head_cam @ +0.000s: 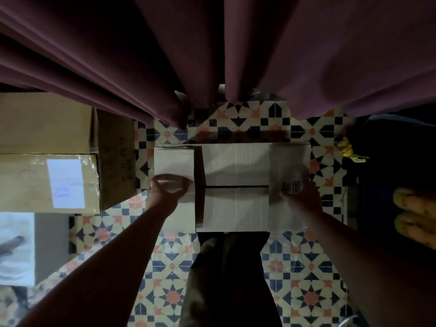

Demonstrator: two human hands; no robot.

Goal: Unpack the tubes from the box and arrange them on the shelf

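- The scene was dim and soft, with murky detail.
- The pale cardboard box (236,185) caught the most light.
- The dark maroon curtain (118,55) fanned outward under wide-angle distortion.
- Right edge fell into blackness.

Floor: patterned tiles (172,274) in cream, navy and orange are spreading underfoot.
Curtain: maroon folds (99,43) are hanging at the top.
Left: big cartons (47,180) are sitting stacked.
Light: dim.

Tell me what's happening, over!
Left hand grips left flap of white cardboard box. Right hand rests flat on right flap. Centre flaps closed, no tubes visible. Maroon curtain hangs beyond box.
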